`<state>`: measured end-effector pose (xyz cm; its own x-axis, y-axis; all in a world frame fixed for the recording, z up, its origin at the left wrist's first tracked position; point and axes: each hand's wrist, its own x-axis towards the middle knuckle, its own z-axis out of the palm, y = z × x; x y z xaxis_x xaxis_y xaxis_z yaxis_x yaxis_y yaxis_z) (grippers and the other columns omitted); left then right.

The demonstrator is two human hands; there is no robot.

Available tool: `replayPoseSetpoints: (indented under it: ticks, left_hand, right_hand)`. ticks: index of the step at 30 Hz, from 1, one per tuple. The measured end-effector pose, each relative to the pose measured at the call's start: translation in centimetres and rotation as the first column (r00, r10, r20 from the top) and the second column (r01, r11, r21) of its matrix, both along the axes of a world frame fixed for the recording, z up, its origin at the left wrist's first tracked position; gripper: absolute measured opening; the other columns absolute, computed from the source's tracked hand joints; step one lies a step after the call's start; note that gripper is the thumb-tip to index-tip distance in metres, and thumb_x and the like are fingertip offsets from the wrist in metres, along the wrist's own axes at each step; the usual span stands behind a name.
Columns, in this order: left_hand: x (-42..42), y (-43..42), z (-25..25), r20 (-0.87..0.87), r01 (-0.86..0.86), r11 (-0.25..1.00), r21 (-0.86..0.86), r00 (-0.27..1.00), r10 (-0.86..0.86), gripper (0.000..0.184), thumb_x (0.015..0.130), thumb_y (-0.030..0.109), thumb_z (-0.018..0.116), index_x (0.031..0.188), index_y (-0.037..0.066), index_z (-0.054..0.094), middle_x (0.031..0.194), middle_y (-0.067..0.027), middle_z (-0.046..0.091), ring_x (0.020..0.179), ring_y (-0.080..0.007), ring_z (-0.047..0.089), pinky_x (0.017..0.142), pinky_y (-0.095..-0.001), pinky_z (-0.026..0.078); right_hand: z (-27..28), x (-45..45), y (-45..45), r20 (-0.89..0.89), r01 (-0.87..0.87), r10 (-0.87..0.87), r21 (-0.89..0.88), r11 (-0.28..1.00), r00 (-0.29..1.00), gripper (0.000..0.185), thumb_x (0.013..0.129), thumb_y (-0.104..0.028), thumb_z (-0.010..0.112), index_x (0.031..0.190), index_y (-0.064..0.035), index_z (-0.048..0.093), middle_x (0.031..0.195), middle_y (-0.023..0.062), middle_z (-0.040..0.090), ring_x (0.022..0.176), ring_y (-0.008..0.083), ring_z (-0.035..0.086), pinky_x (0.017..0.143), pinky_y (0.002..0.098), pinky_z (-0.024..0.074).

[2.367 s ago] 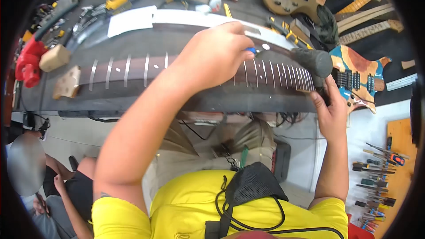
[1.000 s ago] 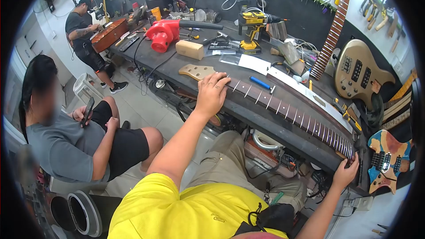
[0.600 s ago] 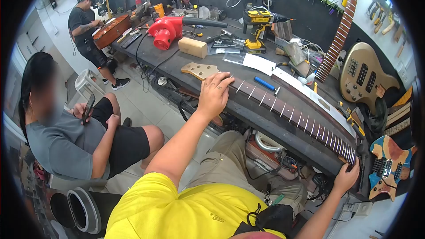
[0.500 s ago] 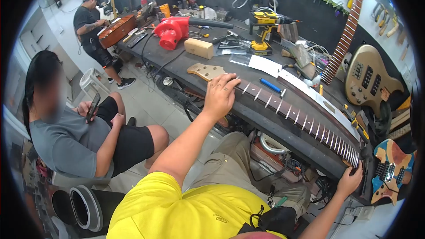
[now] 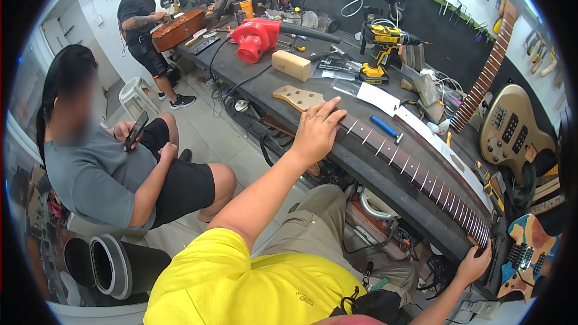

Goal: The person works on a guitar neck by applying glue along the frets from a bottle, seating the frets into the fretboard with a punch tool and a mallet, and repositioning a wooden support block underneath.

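Note:
A guitar neck (image 5: 415,174) with a dark fretboard and a pale headstock lies along the front edge of the workbench. My left hand (image 5: 318,132) is closed over it just below the headstock (image 5: 295,95), fingers across the fretboard. At the far right, my right hand (image 5: 473,263) grips the heel end of the same neck, its thumb along the end; part of its fingers is hidden. A blue-handled tool (image 5: 383,126) with a metal head rests behind the fretboard, near a long white strip (image 5: 433,141).
A wood block (image 5: 291,66), a red blower (image 5: 256,39) and a yellow drill (image 5: 379,54) stand farther back on the bench (image 5: 241,72). Guitar bodies (image 5: 515,126) lean at the right. A seated person (image 5: 108,168) holds a phone; another person (image 5: 144,30) works behind.
The view has shifted slightly, so the bench appears farther right in the picture. Both hands keep their places on the neck.

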<state>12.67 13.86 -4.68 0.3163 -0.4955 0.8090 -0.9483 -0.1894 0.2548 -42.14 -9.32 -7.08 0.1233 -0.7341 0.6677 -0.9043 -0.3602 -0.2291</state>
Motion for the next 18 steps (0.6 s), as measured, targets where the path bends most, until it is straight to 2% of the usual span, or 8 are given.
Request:
replayPoseSetpoints:
  ticks: [5,6,7,9,11,12,13,18]
  left_hand:
    - [0.3,1.1,1.6,0.113,-0.11,0.956,0.27,0.99,0.082,0.037,0.09,0.014,0.069,0.126,0.017,0.066,0.138,-0.0018,0.064,0.124,-0.0325,0.054,0.101,-0.053,0.039]
    - [0.3,1.6,2.0,0.165,-0.157,0.932,0.326,0.98,0.107,0.037,0.091,0.017,0.068,0.128,0.019,0.065,0.138,-0.0008,0.064,0.124,-0.0323,0.054,0.1,-0.0547,0.037]
    - [0.3,2.8,2.2,0.178,-0.141,0.945,0.294,0.98,0.091,0.042,0.088,0.016,0.071,0.129,0.021,0.063,0.135,0.0005,0.065,0.124,-0.032,0.055,0.1,-0.0568,0.033]
    - [0.2,5.8,2.9,0.157,-0.081,0.94,0.333,0.987,0.03,0.038,0.087,0.016,0.069,0.124,0.021,0.066,0.13,-0.0003,0.065,0.126,-0.0299,0.054,0.097,-0.0568,0.035]
    - [-1.3,8.0,2.7,0.219,-0.19,0.905,0.381,0.969,0.112,0.041,0.082,0.016,0.076,0.122,0.019,0.066,0.127,-0.002,0.066,0.127,-0.0287,0.056,0.101,-0.0552,0.035]
    - [-1.3,8.4,1.5,0.176,-0.135,0.916,0.378,0.982,0.072,0.043,0.081,0.015,0.077,0.122,0.018,0.067,0.126,-0.0031,0.066,0.126,-0.0281,0.057,0.102,-0.055,0.035]
    - [-1.3,8.7,0.4,0.129,-0.081,0.924,0.373,0.991,0.034,0.044,0.08,0.014,0.078,0.122,0.017,0.067,0.125,-0.0042,0.067,0.125,-0.0274,0.059,0.103,-0.0547,0.035]
    - [-1.0,7.8,-0.2,0.123,-0.015,0.962,0.273,0.992,-0.019,0.043,0.081,0.005,0.076,0.123,0.011,0.068,0.123,-0.0076,0.068,0.121,-0.0298,0.062,0.102,-0.0498,0.04]
  right_hand:
    - [0.3,-0.1,0.3,0.064,-0.028,0.025,0.047,0.998,0.998,0.05,0.095,-0.016,0.063,0.144,-0.0064,0.059,0.136,0.0196,0.064,0.125,0.036,0.059,0.108,0.044,0.043]
    - [0.6,0.1,0.5,0.147,-0.056,0.039,0.111,0.992,0.988,0.05,0.096,-0.018,0.064,0.145,-0.0078,0.058,0.136,0.019,0.064,0.124,0.0347,0.06,0.107,0.0435,0.0435]
    - [0.9,0.3,0.5,0.23,-0.085,0.044,0.172,0.981,0.972,0.051,0.097,-0.02,0.066,0.146,-0.0092,0.058,0.136,0.0185,0.064,0.124,0.0335,0.061,0.107,0.043,0.0441]
    - [0.9,0.2,-0.1,0.166,-0.106,0.073,0.196,0.975,0.983,0.052,0.098,-0.023,0.068,0.147,-0.0113,0.058,0.137,0.0177,0.064,0.123,0.0325,0.062,0.107,0.0428,0.045]
    - [1.3,0.6,-0.1,0.165,-0.213,0.189,0.146,0.966,0.968,0.052,0.098,-0.025,0.069,0.147,-0.0135,0.058,0.135,0.0173,0.065,0.123,0.0336,0.062,0.107,0.0429,0.0453]
    - [2.1,1.1,0.4,0.036,-0.183,0.18,0.127,0.975,0.983,0.051,0.098,-0.026,0.069,0.146,-0.0143,0.059,0.132,0.0181,0.067,0.122,0.0348,0.062,0.106,0.0431,0.0456]
    - [1.6,0.4,-0.1,0.015,-0.15,0.15,0.193,0.97,0.989,0.051,0.097,-0.028,0.07,0.146,-0.0153,0.06,0.13,0.0188,0.067,0.12,0.0366,0.061,0.105,0.0433,0.0457]
    - [2.4,1.4,1.1,-0.022,-0.079,0.084,0.172,0.982,0.996,0.052,0.096,-0.033,0.069,0.146,-0.0214,0.061,0.13,0.0159,0.068,0.123,0.0337,0.06,0.107,0.0436,0.0443]
